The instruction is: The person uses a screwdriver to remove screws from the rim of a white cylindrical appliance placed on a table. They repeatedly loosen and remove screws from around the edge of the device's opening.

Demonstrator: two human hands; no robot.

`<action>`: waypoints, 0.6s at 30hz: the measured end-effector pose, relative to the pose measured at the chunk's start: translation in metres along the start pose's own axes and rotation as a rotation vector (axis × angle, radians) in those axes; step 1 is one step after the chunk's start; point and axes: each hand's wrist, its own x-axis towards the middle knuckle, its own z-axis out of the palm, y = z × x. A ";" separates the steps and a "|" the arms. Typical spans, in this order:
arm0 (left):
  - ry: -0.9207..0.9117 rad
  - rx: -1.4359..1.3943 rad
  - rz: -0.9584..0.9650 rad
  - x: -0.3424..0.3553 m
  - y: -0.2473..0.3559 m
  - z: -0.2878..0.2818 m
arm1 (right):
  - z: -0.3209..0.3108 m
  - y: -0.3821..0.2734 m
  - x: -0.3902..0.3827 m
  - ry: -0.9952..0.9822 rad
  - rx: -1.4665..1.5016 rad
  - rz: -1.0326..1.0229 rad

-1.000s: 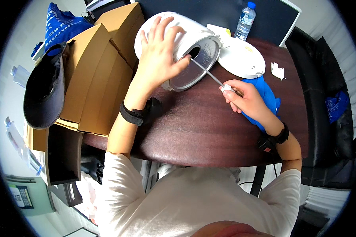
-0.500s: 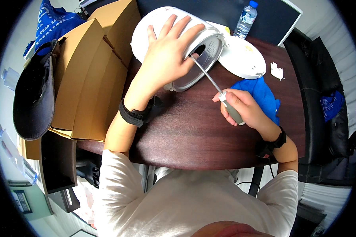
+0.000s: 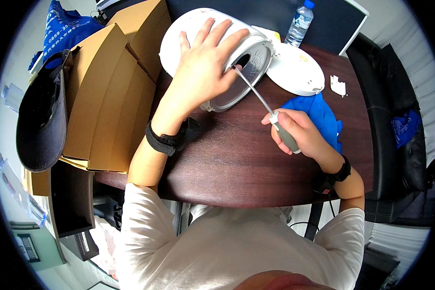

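Note:
A white, rounded appliance housing lies on its side at the back of the table, its grey-rimmed round opening turned to the right and toward me. My left hand is spread flat over it, thumb by the opening's rim. In my right hand is a screwdriver, gripped by its grey-green handle with the shaft slanting up and left. Its tip reaches the rim beside my left thumb; what it touches there is hidden. To the right of the housing lies a white round cover.
A blue cloth lies beyond my right hand, near a small white plastic part. Behind the cover stands a water bottle. Cardboard boxes and a dark cap occupy the left side. The table has a curved front edge.
My right hand and the screwdriver handle have shifted very slightly to the right. My left hand and the housing hold their place.

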 end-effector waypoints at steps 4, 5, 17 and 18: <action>-0.002 -0.001 -0.002 0.000 0.001 0.000 | 0.003 -0.003 -0.001 0.010 0.010 0.031; -0.003 0.001 -0.002 0.000 0.001 -0.001 | 0.004 -0.003 -0.001 0.010 0.015 0.036; 0.009 0.010 0.004 -0.001 0.004 0.001 | 0.013 -0.014 -0.006 0.440 -1.011 -0.299; 0.008 0.009 0.005 0.000 0.004 0.002 | 0.012 -0.010 -0.005 0.532 -1.183 -0.436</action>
